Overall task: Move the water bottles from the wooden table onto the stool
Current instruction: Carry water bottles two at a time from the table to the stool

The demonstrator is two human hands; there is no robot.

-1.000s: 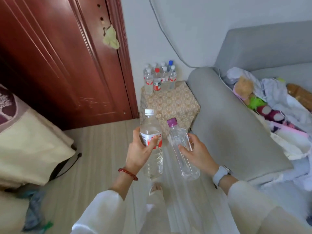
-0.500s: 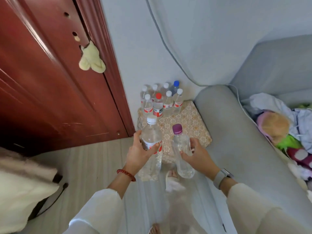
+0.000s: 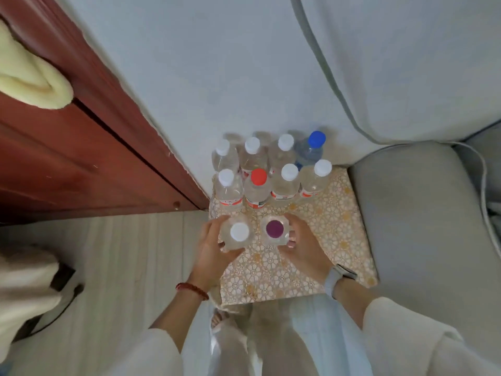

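Note:
I look straight down on the stool (image 3: 333,240), which has a gold flower-patterned cover. My left hand (image 3: 211,253) grips a clear bottle with a white cap (image 3: 239,232), held upright over the stool's near left part. My right hand (image 3: 306,245) grips a clear bottle with a purple cap (image 3: 274,228) right beside it. Whether either bottle touches the cover I cannot tell. Several more bottles stand in two rows at the stool's far edge, among them a red-capped one (image 3: 258,177) and a blue-capped one (image 3: 316,138).
A grey sofa arm (image 3: 423,226) flanks the stool on the right. A dark red door (image 3: 67,158) stands at the left, with a pale cloth (image 3: 29,80) hanging on it. The white wall (image 3: 217,77) is behind the stool. Pale floorboards (image 3: 122,267) lie at the left.
I have stepped up to the stool and now look down on it. Both hands have carried their bottles forward and lowered them over the stool's near part.

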